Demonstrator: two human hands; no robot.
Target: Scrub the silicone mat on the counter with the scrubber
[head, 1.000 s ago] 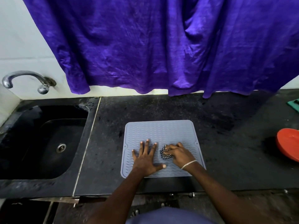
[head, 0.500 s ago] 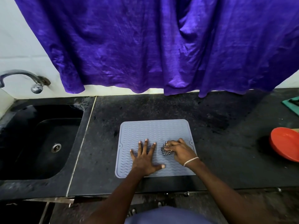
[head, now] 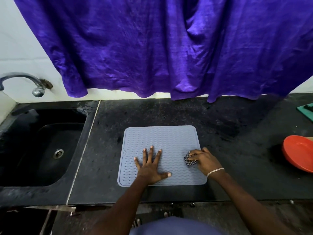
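A grey-blue silicone mat [head: 160, 139] with wavy ridges lies flat on the black counter [head: 220, 133]. My left hand [head: 150, 167] presses flat on the mat's near left part, fingers spread. My right hand [head: 204, 160] is closed around a small black-and-white checkered scrubber [head: 189, 160] and holds it against the mat near the right edge. Part of the scrubber is hidden under my fingers.
A black sink [head: 42, 146] with a metal tap [head: 33, 82] sits to the left. A purple curtain [head: 169, 48] hangs over the counter's back. A red bowl [head: 299, 155] and a green board [head: 306, 111] are at the far right.
My right hand has slid the scrubber to the right, from the mat's middle to near its right edge. My left hand stays flat on the mat.
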